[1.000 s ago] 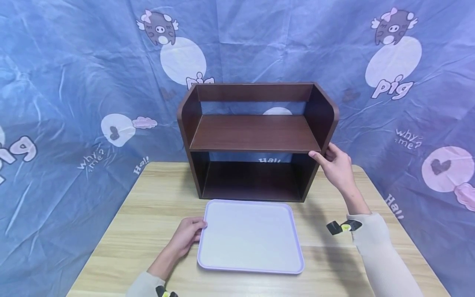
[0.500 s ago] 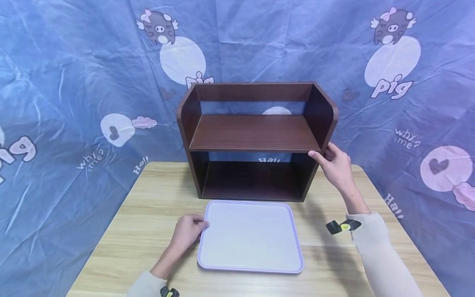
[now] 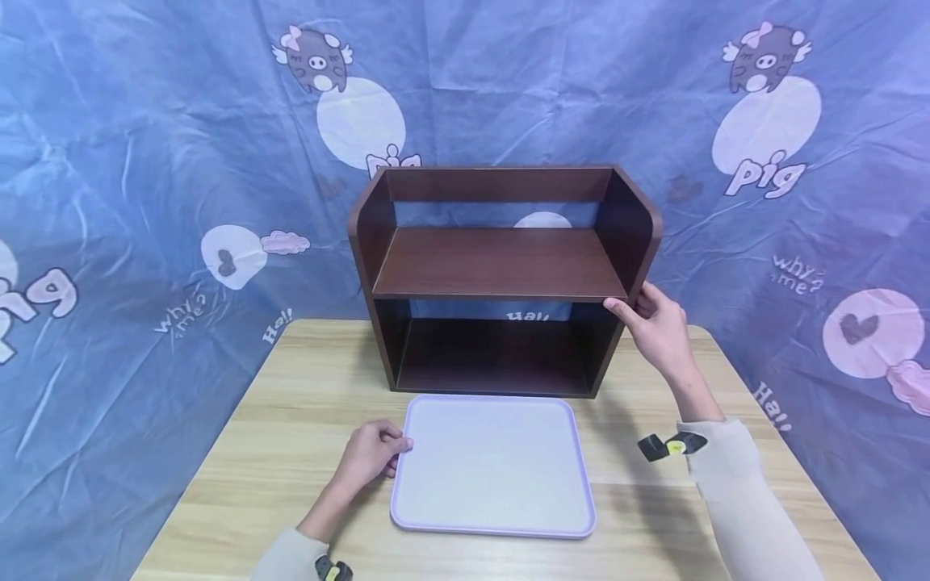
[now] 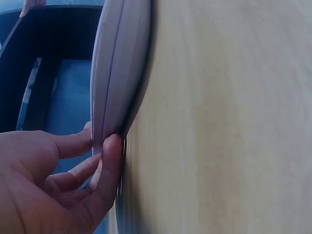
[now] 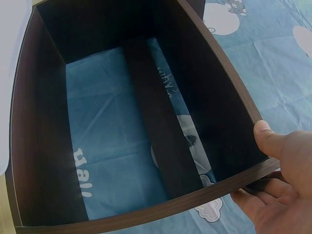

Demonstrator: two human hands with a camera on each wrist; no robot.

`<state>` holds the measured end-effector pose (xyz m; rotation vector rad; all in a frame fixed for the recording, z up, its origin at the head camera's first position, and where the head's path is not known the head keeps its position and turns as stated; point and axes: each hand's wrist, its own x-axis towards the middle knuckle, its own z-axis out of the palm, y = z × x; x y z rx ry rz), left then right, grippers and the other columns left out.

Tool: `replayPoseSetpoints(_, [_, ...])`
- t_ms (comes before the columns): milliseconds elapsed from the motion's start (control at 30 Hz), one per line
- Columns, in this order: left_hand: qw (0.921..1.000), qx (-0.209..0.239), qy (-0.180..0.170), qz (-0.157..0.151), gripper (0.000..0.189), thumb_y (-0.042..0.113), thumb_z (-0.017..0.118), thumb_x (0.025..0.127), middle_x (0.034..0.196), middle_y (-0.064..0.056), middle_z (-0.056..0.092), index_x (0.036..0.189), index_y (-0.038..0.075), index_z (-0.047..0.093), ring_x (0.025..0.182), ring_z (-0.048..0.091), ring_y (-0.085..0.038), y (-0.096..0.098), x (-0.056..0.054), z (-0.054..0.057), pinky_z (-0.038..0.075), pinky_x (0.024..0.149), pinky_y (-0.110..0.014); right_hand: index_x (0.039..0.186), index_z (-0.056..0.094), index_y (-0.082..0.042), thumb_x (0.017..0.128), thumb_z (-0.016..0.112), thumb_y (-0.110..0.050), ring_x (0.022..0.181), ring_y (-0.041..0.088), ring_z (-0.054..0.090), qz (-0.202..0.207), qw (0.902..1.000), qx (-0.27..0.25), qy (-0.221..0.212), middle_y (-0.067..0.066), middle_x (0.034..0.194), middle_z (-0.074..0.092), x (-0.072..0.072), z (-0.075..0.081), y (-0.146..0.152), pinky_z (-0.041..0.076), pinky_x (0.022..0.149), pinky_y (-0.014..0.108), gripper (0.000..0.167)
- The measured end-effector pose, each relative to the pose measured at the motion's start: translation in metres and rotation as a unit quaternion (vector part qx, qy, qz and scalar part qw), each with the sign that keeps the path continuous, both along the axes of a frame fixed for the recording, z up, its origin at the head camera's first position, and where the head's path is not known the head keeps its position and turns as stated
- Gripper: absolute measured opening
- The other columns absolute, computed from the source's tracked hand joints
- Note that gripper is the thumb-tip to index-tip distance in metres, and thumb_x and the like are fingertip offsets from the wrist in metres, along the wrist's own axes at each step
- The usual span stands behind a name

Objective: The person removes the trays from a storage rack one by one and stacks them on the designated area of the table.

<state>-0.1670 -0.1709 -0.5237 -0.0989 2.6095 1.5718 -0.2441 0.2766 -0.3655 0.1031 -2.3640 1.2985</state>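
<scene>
A lavender-rimmed white tray (image 3: 494, 468) lies flat on the table, right in front of a dark brown two-tier shelf (image 3: 501, 262). My left hand (image 3: 370, 453) pinches the tray's left rim; in the left wrist view the thumb and fingertips (image 4: 112, 152) are on opposite sides of the rim. With my right hand (image 3: 659, 329) I hold the shelf's right side at the height of its middle board. The right wrist view shows the thumb (image 5: 265, 139) on the board's front edge and the fingers around the outside of the side panel.
Both tiers of the shelf have openings at the back. The light wooden table (image 3: 291, 403) extends to either side of the tray. A blue cloth (image 3: 182, 121) printed with pigs hangs behind and along both sides.
My left hand has shifted slightly along the tray's left edge, and its thumb now reaches further over the rim. The right hand stays in place on the shelf.
</scene>
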Motion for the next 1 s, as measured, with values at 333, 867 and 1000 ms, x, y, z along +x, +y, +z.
replayPoseSetpoints(333, [0.9997, -0.010, 0.008, -0.018, 0.020, 0.009, 0.078, 0.092, 0.077, -0.006, 0.074, 0.105, -0.006, 0.074, 0.055, 0.065, -0.013, -0.002, 0.001, -0.001, 0.062, 0.050, -0.030, 0.141, 0.065, -0.003, 0.097, 0.080, -0.034, 0.095, -0.026, 0.057, -0.003, 1.0000, 0.005, 0.002, 0.023, 0.129, 0.074, 0.001, 0.000, 0.001, 0.046, 0.079, -0.001, 0.056])
replayPoseSetpoints(867, [0.9991, 0.027, -0.012, -0.029, 0.017, 0.006, 0.070, 0.097, 0.071, -0.008, 0.068, 0.107, -0.007, 0.074, 0.058, 0.064, -0.013, -0.005, -0.007, 0.002, 0.063, 0.052, -0.029, 0.141, 0.065, -0.002, 0.098, 0.079, -0.034, 0.120, 0.026, 0.072, -0.030, 0.9975, 0.061, 0.018, 0.025, 0.130, 0.072, 0.007, -0.003, 0.007, 0.042, 0.081, -0.006, 0.055])
replayPoseSetpoints(1000, [0.9989, 0.038, -0.006, -0.028, 0.014, 0.004, 0.066, 0.098, 0.071, -0.009, 0.067, 0.105, -0.006, 0.074, 0.058, 0.065, -0.014, -0.009, -0.014, 0.006, 0.062, 0.051, -0.028, 0.135, 0.067, 0.007, 0.102, 0.075, -0.022, 0.098, -0.016, 0.067, -0.019, 0.9977, 0.058, 0.030, 0.030, 0.122, 0.073, 0.014, -0.013, 0.013, 0.044, 0.080, -0.006, 0.045])
